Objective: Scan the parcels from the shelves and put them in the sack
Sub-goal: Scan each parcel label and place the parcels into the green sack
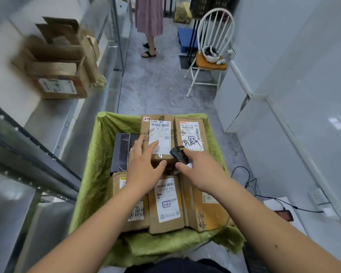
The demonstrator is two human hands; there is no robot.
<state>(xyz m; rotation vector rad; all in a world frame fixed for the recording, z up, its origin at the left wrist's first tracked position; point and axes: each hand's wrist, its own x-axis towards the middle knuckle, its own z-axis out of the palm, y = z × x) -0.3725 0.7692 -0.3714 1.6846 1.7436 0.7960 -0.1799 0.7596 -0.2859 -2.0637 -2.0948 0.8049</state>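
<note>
The green sack (98, 174) already holds several parcels. The left hand (144, 170) lies with straight fingers on the top parcel (158, 138); the right hand (197, 170) grips the scanner (176, 151). I think more parcels are left.

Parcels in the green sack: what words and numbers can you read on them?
"2-4": red-edged sticker, parcel under the left hand.
"15H-159-L02-600": that parcel's label.
"642 H431-00 049", boxed "2-4": far right parcel.
"N705 A68", boxed "2-2": near middle parcel.
Fine print, handwriting: unreadable.
Right hand holds the scanner.
</note>
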